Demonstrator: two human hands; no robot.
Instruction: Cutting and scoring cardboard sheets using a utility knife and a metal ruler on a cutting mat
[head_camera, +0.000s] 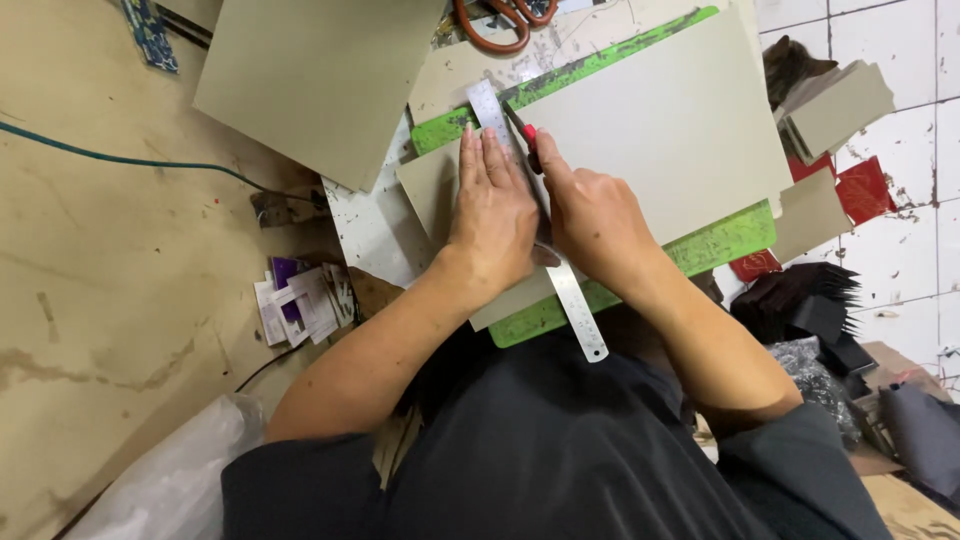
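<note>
The ruler (560, 270) was best pinned flat on the grey card (670, 130) by the left hand (492, 215), fingers pressed together, while the knife (524, 136) was pinched by the right hand (590, 215).

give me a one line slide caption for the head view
Left hand presses a steel ruler on grey card; right hand holds a red-handled knife.
</note>
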